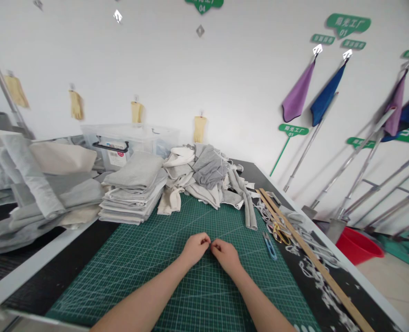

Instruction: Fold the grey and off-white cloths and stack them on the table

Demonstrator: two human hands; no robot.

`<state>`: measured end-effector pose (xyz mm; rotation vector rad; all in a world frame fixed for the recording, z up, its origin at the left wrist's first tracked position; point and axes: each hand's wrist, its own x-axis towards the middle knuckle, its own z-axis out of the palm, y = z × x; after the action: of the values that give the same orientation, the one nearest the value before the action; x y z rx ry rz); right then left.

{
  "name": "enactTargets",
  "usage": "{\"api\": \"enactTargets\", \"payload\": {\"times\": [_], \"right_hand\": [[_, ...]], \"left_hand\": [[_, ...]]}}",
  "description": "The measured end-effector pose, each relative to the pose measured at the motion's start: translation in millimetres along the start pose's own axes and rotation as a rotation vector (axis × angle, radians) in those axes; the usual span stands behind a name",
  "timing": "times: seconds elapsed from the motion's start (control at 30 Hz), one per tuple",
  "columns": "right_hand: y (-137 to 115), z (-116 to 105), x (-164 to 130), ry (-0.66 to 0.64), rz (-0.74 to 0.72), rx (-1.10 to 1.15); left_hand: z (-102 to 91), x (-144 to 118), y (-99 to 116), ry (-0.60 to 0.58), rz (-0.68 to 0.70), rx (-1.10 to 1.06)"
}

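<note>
My left hand (pixel 196 248) and my right hand (pixel 224 254) meet fingertip to fingertip above the green cutting mat (pixel 177 286). Both have their fingers curled into a pinch. Whatever lies between the fingertips, if anything, is too small to make out. Right of my right hand, a pair of blue thread snips (pixel 270 246) lies on the mat. Beyond my hands are a folded stack of grey cloth (pixel 131 193) and a loose heap of grey and off-white cloth pieces (pixel 207 168).
A clear plastic box (pixel 145 138) stands behind the stack. More grey fabric (pixel 69 189) spreads at the left. Along the right edge lie yellow-handled scissors (pixel 281 234), a long wooden ruler (pixel 304 246) and white scraps (pixel 324 286). A red bucket (pixel 359 245) sits on the floor.
</note>
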<state>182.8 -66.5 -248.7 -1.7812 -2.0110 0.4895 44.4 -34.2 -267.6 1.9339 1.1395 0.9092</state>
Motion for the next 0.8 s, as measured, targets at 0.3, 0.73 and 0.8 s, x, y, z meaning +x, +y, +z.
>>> {"api": "enactTargets", "payload": {"times": [0.3, 0.73, 0.8], "right_hand": [[12, 8, 75, 0.119, 0.145, -0.074], [15, 10, 104, 0.270, 0.185, -0.161], [16, 11, 109, 0.278, 0.194, -0.172]], "left_hand": [[-2.7, 4, 3, -0.030, -0.030, 0.002], [-3.3, 10, 2, -0.040, -0.047, -0.007], [-2.5, 10, 1, -0.039, -0.044, -0.008]]}}
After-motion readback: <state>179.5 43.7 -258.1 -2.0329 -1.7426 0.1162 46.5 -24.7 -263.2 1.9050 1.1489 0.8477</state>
